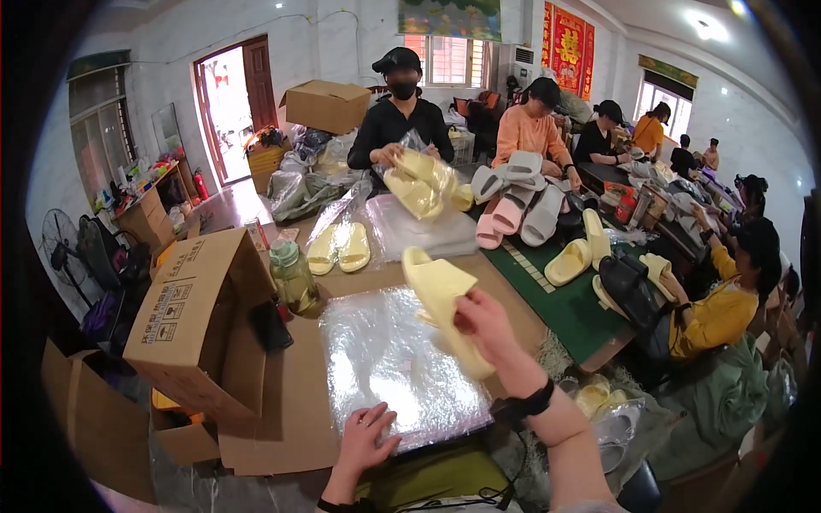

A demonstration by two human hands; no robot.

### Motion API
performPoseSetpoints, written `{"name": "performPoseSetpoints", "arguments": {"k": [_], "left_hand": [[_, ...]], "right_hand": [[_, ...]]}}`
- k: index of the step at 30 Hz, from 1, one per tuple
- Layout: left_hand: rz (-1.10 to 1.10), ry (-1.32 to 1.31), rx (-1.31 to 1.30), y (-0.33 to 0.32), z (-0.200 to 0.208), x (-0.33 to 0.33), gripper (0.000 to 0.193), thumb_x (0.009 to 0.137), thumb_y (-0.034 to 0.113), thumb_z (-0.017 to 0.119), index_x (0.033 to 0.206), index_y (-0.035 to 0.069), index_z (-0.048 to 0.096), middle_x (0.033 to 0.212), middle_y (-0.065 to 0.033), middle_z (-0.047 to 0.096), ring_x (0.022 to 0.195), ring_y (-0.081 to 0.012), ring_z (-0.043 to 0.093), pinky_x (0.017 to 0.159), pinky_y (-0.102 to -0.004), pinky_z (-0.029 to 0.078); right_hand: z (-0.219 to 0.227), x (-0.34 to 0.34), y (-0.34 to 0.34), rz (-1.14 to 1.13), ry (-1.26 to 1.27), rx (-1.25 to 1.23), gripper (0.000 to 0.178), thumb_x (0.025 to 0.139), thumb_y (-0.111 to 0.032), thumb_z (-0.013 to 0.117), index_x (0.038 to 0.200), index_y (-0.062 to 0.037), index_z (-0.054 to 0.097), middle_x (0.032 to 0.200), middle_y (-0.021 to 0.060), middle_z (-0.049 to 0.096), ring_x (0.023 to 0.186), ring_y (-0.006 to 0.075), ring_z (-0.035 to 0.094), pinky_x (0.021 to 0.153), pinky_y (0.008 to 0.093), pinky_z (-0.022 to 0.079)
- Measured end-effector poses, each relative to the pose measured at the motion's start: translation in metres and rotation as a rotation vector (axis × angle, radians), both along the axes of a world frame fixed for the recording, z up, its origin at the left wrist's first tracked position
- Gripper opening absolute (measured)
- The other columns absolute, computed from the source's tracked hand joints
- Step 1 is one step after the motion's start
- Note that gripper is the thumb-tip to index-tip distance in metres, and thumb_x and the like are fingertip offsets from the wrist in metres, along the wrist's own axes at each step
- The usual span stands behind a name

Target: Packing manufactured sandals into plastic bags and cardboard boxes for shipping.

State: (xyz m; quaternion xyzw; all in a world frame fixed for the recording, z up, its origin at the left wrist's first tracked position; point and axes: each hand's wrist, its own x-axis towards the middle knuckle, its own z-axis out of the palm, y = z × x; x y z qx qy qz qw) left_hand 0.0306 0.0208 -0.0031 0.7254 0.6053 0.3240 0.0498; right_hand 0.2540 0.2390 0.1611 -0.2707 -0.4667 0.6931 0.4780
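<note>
My right hand (492, 329) grips a pale yellow slide slipper (438, 286) by its side, holding it tilted above a flat stack of clear plastic bags (376, 342). A bit of a second yellow piece shows behind that slipper, mostly hidden. At the near left edge of the bags rests my left hand (368, 438), its fingers apart and lying on the plastic. Beyond the stack lies a pair of yellow slippers (339, 248) in a clear bag. Across the table a person in black holds a bagged yellow pair (419, 184).
An open cardboard box (192, 316) stands left, near a green-lidded jar (293, 278) and a dark phone (271, 327). Grey and pink slippers (522, 201) are piled at the far right, by a green mat (547, 299). Several people work along the right side.
</note>
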Motion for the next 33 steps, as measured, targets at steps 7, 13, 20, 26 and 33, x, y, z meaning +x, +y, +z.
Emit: {"name": "performPoseSetpoints", "arguments": {"k": [7, 13, 20, 26, 33], "left_hand": [[-0.009, -0.003, -0.058, 0.0, 0.001, 0.003, 0.049, 0.083, 0.04, 0.073, 0.125, 0.018, 0.066, 0.138, -0.0065, 0.059, 0.12, -0.0339, 0.051, 0.104, -0.0459, 0.04], [0.018, 0.063, -0.034, -0.003, -0.002, -0.001, 0.05, 0.083, 0.041, 0.072, 0.125, 0.013, 0.065, 0.131, -0.009, 0.062, 0.118, -0.0369, 0.052, 0.103, -0.0464, 0.04], [-0.007, -0.028, 0.019, -0.009, -0.002, -0.006, 0.037, 0.081, 0.029, 0.074, 0.112, 0.009, 0.071, 0.112, -0.0118, 0.068, 0.102, -0.0353, 0.06, 0.091, -0.0431, 0.048], [-0.047, -0.195, 0.241, -0.014, 0.009, 0.002, 0.017, 0.076, 0.009, 0.071, 0.092, 0.009, 0.074, 0.083, -0.0075, 0.069, 0.074, -0.029, 0.064, 0.075, -0.0378, 0.051], [-0.218, -0.037, 0.244, -0.023, 0.064, 0.035, 0.008, 0.075, 0.004, 0.066, 0.081, 0.006, 0.07, 0.076, -0.0083, 0.065, 0.073, -0.0292, 0.059, 0.069, -0.0401, 0.047]], "right_hand": [[-0.02, -0.084, -0.042, 0.113, 0.044, 0.089, 0.034, 0.096, -0.013, 0.064, 0.126, -0.0003, 0.055, 0.107, 0.0032, 0.064, 0.092, 0.0104, 0.062, 0.082, 0.0249, 0.051], [-0.06, -0.086, -0.033, 0.604, -0.579, 0.17, 0.049, 0.096, -0.021, 0.066, 0.138, 0.0019, 0.052, 0.118, 0.0079, 0.065, 0.106, 0.0127, 0.061, 0.089, 0.0278, 0.051], [-0.081, -0.002, -0.067, 0.397, -0.588, 0.106, 0.041, 0.096, -0.022, 0.068, 0.131, -0.0024, 0.06, 0.107, 0.002, 0.07, 0.093, 0.0094, 0.064, 0.078, 0.0263, 0.053], [-0.064, 0.111, -0.12, 0.286, -0.952, 0.332, 0.041, 0.093, -0.029, 0.069, 0.124, -0.0028, 0.063, 0.099, 0.0059, 0.07, 0.085, 0.0135, 0.065, 0.077, 0.0304, 0.053], [0.024, 0.269, -0.2, -0.181, -1.173, 0.245, 0.036, 0.088, -0.024, 0.072, 0.117, -0.0033, 0.067, 0.096, 0.009, 0.071, 0.086, 0.0174, 0.067, 0.078, 0.0315, 0.054]]}}
